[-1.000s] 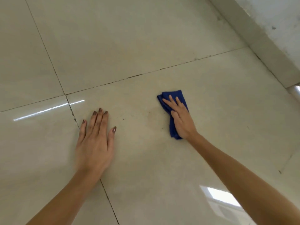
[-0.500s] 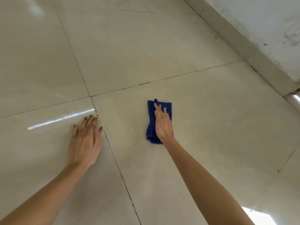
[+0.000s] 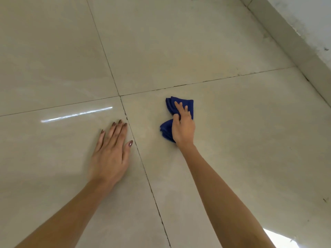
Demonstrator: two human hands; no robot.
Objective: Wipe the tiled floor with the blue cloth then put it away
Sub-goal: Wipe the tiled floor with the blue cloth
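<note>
1. Blue fabric sits under the right hand [image 3: 183,127]. Its fingers lie forward over the folded blue cloth [image 3: 181,103] while the thumb curls in and bunches the cloth at its middle.
2. The cloth lies on the glossy beige tiled floor [image 3: 241,126], on the tile just right of the dark grout line [image 3: 143,167]. It is near the crossing of the joints and well apart from the pale skirting [image 3: 286,42].
3. Its long axis runs near to far, roughly along the forearm. The far end points toward the cross joint and leans slightly right, and the near end pokes out left of the palm.
4. The left hand [image 3: 111,153] is flat with its fingers straight, braced on the neighbouring tile beside the grout line.
5. To wipe well, the palm should probably press evenly and the bunched middle be flattened so more cloth meets the tile. Strokes should overlap and cross the grout, where dirt seems to gather.
</note>
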